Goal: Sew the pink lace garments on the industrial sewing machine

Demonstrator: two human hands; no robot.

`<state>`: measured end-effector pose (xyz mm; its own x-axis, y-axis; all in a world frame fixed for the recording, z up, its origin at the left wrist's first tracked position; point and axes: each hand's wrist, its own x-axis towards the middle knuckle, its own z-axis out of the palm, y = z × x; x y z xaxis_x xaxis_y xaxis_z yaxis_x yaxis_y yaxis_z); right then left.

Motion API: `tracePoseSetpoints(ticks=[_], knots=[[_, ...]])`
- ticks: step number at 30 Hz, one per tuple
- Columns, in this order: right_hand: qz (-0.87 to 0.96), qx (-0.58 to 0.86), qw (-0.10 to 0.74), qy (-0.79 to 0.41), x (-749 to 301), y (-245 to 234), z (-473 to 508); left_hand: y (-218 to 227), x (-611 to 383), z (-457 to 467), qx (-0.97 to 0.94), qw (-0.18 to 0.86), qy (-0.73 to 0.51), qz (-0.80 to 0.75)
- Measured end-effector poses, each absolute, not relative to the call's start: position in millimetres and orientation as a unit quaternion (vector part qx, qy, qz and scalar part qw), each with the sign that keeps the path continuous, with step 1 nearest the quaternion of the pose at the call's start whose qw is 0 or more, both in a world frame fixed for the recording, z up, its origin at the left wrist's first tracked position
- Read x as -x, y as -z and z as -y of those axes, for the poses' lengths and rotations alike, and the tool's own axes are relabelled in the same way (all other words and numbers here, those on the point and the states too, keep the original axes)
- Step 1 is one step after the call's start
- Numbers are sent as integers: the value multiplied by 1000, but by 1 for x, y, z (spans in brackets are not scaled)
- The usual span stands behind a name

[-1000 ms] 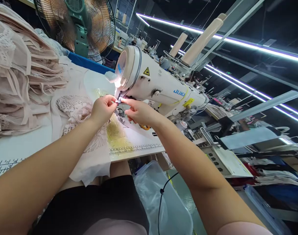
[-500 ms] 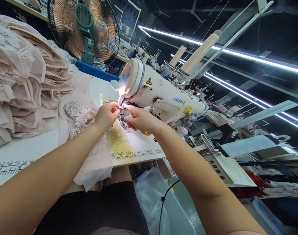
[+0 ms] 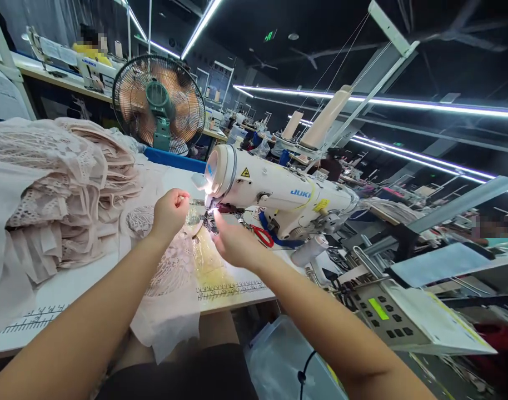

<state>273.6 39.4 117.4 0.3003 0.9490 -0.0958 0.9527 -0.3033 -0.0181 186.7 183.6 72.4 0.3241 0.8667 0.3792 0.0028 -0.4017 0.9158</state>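
Note:
A white Juki sewing machine (image 3: 279, 191) stands on the white table (image 3: 66, 289). My left hand (image 3: 169, 210) is closed in a pinch just left of the lit needle area (image 3: 212, 214); what it pinches is too small to name. My right hand (image 3: 233, 240) reaches up to the needle from below with its fingers pressed together at the tip. A pale pink lace piece (image 3: 170, 266) lies under both hands and hangs over the table's front edge.
A tall stack of pink lace pieces (image 3: 62, 183) fills the table's left side. A green fan (image 3: 160, 105) stands behind it. Red-handled scissors (image 3: 262, 236) lie by the machine base. A control panel (image 3: 383, 316) sits to the right, a clear plastic bin (image 3: 279, 361) below.
The view has tilted up and pulled back. My left hand has drawn away to the left of the needle, and my right hand has dropped slightly below it.

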Motion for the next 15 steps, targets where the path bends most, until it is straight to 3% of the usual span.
tracePoseSetpoints(ticks=[5, 15], knots=[[-600, -796, 78, 0, -264, -87, -37, -85, -174, -189, -652, 469, -497, -328], [-599, -801, 22, 0, -269, -78, -44, -93, -163, -187, -572, 569, -497, -318]])
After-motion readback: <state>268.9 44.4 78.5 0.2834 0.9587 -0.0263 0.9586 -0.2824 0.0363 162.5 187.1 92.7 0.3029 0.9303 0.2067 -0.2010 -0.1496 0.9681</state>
